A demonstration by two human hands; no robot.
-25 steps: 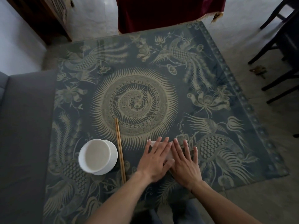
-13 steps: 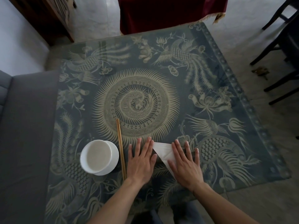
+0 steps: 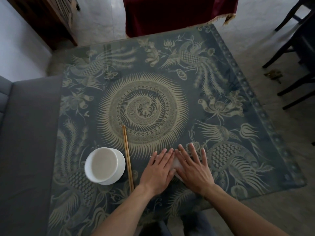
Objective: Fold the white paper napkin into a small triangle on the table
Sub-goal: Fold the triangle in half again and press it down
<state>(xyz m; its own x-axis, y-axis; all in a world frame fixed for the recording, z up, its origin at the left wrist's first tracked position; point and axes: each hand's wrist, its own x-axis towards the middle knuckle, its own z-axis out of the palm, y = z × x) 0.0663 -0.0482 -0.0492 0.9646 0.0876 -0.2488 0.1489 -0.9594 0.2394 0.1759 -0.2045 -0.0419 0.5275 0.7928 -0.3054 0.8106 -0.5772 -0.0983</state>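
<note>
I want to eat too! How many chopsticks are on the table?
2. Both chopsticks lie side by side, touching, between the white bowl and the left hand.

White bowl on saucer, near left; wooden chopsticks just beside it, right. Grey sofa left, dark chairs far right, red cloth beyond.

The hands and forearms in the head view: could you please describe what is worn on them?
Nothing shows on either one. The left hand and right hand are bare, with no gloves, rings, watch or bracelets visible. Both forearms are uncovered down to the frame's lower edge, so no sleeves show.
</note>
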